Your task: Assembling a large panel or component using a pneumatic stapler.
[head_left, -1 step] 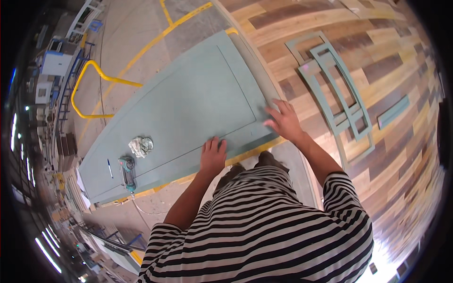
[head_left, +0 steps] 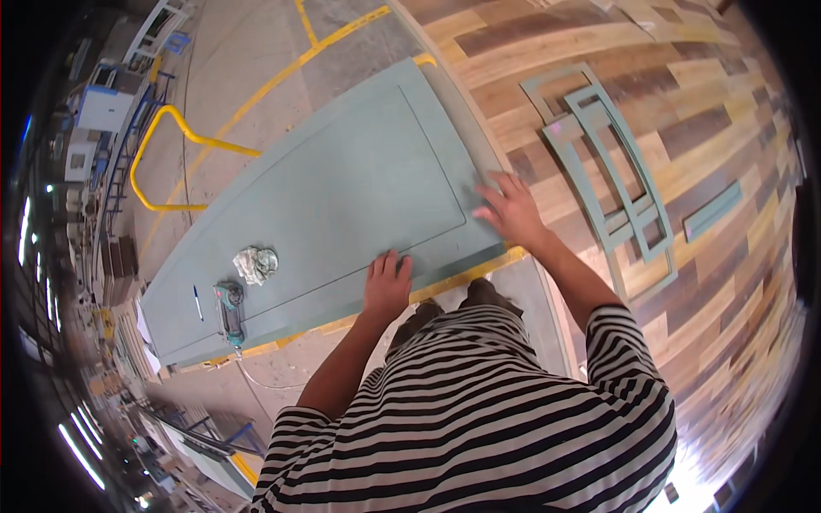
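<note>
A large grey-green door panel [head_left: 333, 171] with a grooved rectangular outline lies flat in front of me on a yellow-edged support. My left hand [head_left: 389, 282] rests on its near edge, fingers stretched over the surface and holding nothing. At the panel's right end, my right hand [head_left: 510, 209] has its fingers spread at the edge, with nothing in it. Toward the left end of the panel sit a crumpled cloth [head_left: 256, 265], a teal and black power tool [head_left: 229, 312] with a hose, and a pen [head_left: 198, 303].
Right of the panel, a wood-patterned surface [head_left: 547, 222] carries several grey-green frames [head_left: 611, 162] and a short grey-green strip [head_left: 713, 210]. A yellow tubular rail [head_left: 154, 162] stands beyond the panel's far left side. Racks and machines [head_left: 103, 109] line the far left.
My right hand has shifted slightly to the left and up along the panel's right end. My left hand has stayed nearly in place. The view has moved very little.
</note>
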### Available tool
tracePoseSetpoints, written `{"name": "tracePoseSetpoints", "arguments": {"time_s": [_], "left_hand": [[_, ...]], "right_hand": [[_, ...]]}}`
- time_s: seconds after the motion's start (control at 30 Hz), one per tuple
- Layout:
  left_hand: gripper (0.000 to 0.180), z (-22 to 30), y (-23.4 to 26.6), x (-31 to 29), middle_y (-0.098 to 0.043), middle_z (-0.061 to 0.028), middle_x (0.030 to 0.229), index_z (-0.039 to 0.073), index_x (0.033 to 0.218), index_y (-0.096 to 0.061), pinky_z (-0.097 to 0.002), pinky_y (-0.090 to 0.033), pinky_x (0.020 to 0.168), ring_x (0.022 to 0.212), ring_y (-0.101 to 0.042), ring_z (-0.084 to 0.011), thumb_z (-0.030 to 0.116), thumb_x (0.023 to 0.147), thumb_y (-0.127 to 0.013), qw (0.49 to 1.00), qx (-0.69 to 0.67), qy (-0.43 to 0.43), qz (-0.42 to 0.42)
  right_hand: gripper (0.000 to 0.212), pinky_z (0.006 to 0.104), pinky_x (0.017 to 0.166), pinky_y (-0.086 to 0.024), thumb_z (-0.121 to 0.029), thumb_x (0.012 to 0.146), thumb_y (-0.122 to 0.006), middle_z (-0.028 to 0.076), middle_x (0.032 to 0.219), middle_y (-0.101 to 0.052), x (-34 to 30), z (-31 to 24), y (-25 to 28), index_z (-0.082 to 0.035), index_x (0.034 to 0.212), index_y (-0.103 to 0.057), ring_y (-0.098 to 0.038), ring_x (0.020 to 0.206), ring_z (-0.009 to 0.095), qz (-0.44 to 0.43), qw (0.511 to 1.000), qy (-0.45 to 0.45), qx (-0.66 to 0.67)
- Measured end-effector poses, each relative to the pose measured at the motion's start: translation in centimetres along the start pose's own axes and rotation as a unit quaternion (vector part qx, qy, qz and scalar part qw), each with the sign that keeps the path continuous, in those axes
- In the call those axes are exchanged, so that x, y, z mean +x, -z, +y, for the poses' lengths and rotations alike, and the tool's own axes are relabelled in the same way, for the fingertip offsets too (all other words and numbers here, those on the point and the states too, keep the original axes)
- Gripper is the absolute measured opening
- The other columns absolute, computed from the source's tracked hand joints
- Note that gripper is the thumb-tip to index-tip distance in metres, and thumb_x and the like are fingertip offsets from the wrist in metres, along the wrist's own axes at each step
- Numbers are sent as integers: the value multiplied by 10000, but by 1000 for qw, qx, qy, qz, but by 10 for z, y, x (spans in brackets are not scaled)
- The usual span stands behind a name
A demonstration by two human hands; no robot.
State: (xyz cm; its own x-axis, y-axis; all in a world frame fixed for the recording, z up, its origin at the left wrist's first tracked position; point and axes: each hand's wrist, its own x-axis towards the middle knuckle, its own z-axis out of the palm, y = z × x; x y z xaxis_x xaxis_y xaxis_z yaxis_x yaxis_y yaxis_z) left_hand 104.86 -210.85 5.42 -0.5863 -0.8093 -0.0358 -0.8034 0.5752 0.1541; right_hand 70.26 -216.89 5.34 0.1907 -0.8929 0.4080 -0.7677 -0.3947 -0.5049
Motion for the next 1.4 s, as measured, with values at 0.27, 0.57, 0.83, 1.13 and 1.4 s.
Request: {"name": "tracePoseSetpoints", "arguments": {"time_s": [0.27,0.57,0.83,1.13,1.4], "left_hand": [[502,2,0,-6,-535,-238,1366,53,1266,-623,-562,-424,1071,1258,-518,-421,172,784,-700,998,-7,26,58],[517,13,9,-9,-518,-241,1407,62,1259,-641,-564,-422,1097,1303,-498,-412,147,751,-682,997,-32,60,46],[484,14,12,-6,-521,-217,1410,76,1274,-631,-560,-400,1132,1328,-489,-394,128,793,-652,994,-55,87,30],[512,13,15,-8,-483,-243,1462,62,1345,-591,-555,-326,1194,1374,-455,-406,159,842,-599,994,-60,88,13],[491,10,18,-9,-469,-253,1479,62,1383,-563,-559,-324,1196,1369,-460,-418,177,906,-562,997,-35,63,-30]], "right_hand": [[422,475,1101,-370,-284,892,-755,128,1315,-614,266,28,-84,-101,1262,-666,-513,1320,306,-127,986,92,-48],[578,553,1107,-395,-324,799,-826,145,1288,-649,376,42,-155,-92,1298,-649,-568,1298,330,-310,941,74,-115],[597,450,1032,-486,-230,719,-883,203,1253,-656,393,51,-155,-22,1224,-641,-597,1230,383,-344,934,99,-11],[630,459,1039,-480,-193,753,-868,204,1277,-640,390,44,-151,-75,1310,-597,-596,1228,399,-344,934,93,-32],[625,442,1092,-460,-216,774,-866,188,1327,-630,392,43,-151,-81,1336,-628,-565,1286,369,-369,924,86,-47]]}}
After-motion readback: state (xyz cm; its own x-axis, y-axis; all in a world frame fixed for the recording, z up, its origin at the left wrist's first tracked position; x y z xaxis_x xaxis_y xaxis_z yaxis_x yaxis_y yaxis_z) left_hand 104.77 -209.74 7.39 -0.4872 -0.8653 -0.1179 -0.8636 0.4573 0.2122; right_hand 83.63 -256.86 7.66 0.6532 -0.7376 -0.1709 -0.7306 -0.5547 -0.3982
